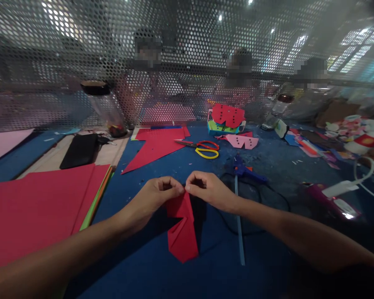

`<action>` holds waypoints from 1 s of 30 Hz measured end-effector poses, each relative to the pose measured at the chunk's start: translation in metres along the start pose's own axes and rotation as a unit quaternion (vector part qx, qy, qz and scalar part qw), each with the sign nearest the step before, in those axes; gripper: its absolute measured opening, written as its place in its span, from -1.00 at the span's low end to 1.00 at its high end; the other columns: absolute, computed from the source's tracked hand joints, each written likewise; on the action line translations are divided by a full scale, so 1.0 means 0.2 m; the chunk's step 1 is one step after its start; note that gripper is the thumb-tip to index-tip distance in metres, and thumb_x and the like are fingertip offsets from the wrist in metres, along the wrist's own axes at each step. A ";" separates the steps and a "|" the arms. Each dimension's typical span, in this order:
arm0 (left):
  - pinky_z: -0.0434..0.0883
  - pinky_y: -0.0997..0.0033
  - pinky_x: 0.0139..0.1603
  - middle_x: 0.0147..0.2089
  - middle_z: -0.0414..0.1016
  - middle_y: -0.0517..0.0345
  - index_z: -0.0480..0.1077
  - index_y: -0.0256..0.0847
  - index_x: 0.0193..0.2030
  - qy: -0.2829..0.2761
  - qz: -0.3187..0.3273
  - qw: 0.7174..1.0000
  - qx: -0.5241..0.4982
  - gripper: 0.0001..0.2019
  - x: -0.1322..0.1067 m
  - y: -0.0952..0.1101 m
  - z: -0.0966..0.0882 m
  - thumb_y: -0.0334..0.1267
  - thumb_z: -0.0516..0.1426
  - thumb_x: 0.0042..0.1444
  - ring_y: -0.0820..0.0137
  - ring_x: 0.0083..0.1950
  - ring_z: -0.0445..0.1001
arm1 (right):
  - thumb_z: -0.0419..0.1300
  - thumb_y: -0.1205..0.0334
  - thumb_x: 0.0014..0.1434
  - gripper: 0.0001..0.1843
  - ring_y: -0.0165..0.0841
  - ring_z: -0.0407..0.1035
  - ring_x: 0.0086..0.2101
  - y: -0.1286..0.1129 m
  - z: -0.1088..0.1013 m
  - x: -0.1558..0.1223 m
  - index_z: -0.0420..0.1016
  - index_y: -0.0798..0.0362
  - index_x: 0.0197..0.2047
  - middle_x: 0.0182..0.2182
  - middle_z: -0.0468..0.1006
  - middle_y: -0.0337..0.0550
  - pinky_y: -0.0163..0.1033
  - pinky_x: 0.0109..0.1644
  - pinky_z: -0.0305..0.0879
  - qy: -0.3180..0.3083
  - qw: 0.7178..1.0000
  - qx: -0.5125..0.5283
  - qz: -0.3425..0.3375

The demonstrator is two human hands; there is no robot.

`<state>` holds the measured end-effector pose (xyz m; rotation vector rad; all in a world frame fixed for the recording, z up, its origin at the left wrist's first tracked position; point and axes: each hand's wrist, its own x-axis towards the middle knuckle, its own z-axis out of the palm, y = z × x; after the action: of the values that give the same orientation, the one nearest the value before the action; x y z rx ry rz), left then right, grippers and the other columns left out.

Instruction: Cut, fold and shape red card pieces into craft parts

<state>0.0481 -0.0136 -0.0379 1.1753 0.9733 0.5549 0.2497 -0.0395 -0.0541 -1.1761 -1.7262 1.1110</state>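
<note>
I am holding a folded red paper (186, 241) at the near middle of the blue worktop (134, 265). The fingers of my left hand (153, 195) and right hand (215, 192) are pinching narrow on its far end, close together. I think I am pressing a fold. The next move is probably needing a careful, tight pinch. Scissors (197, 145) are lying farther away, and a blue glue gun (246, 171) is resting to the right.

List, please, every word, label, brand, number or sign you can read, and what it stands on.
No text is readable.
Folded red paper: no lettering visible.
Green-and-blue box: any print too small to read.
Purple device: any label too blurred to read.
</note>
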 end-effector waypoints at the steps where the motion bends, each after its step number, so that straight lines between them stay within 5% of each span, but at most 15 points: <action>1: 0.23 0.50 -0.46 -0.52 0.41 0.26 0.51 -0.24 -0.39 0.001 0.000 1.000 0.003 -0.76 0.00 0.00 0.00 -0.11 0.38 0.01 0.51 -0.52 0.30 | 0.21 0.19 0.26 -0.87 -0.44 0.29 -0.39 0.00 0.00 0.00 0.47 0.06 -0.28 -0.42 0.44 -0.31 -0.32 -0.29 0.21 -0.001 1.000 -0.005 0.000; 30: 0.34 0.49 -0.41 -0.46 0.47 0.21 0.50 -0.24 -0.41 -0.002 -0.004 1.000 0.001 -0.67 0.02 -0.01 -0.02 0.00 0.39 -0.04 0.49 -0.46 0.38 | 0.20 -0.01 0.30 -0.68 -0.42 0.29 -0.40 0.02 -0.01 0.01 0.46 0.07 -0.33 -0.45 0.44 -0.28 -0.30 -0.29 0.19 -0.019 1.000 0.014 0.014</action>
<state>0.0462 -0.0100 -0.0420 1.1732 0.9748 0.5466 0.2527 -0.0364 -0.0563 -1.1725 -1.7213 1.1784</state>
